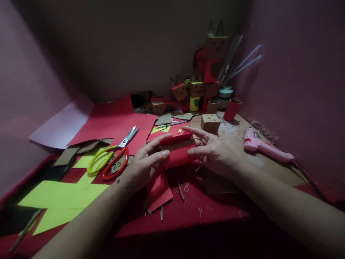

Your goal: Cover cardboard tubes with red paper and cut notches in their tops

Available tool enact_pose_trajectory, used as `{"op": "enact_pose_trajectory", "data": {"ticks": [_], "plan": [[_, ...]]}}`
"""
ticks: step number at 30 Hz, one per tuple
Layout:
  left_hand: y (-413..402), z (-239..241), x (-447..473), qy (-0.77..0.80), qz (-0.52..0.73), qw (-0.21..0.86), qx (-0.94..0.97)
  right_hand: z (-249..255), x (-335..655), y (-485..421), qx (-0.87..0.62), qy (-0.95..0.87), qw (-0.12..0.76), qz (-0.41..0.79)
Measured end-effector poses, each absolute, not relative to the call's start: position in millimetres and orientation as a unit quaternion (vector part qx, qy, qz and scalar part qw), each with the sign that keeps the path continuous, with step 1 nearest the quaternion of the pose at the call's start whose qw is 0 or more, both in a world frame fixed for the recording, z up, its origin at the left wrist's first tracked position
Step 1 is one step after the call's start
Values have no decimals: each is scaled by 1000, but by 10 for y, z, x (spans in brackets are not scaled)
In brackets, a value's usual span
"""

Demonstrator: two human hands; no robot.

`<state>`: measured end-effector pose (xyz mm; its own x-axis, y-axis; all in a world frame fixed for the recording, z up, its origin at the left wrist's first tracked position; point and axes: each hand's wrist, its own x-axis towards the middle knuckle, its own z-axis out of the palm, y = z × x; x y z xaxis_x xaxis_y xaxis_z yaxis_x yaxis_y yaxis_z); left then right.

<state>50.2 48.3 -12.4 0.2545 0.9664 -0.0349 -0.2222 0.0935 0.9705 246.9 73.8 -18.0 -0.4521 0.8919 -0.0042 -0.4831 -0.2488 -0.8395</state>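
Between both hands is a piece of red paper [179, 156], with a strip of brown cardboard [176, 145] lying along its upper part. My left hand [149, 160] grips its left end, thumb on the near face and fingers behind. On the right end, my right hand [214, 149] pinches it with the thumb in front, the index finger stretched out above. Below my left hand lies a loose red paper strip [160, 190]. Scissors [121, 147] with one yellow and one red handle rest left of my left hand, blades half apart.
Yellow paper pieces [61, 194] and large red sheets [107, 124] lie at left. A pen [172, 124] is beyond my hands. Box-headed paper figures [195, 95] stand at the back, a cardboard cube [210, 123] before them. A pink glue gun [266, 145] lies at right, its cord trailing.
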Motion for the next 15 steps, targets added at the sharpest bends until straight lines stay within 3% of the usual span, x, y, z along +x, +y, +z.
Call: {"op": "enact_pose_trajectory", "data": {"ticks": [8, 15], "plan": [[536, -156, 525, 328, 430, 718, 438, -218, 2465, 788, -265, -404, 460, 745], [583, -229, 519, 322, 421, 729, 433, -280, 2454, 804, -306, -404, 451, 734]]}}
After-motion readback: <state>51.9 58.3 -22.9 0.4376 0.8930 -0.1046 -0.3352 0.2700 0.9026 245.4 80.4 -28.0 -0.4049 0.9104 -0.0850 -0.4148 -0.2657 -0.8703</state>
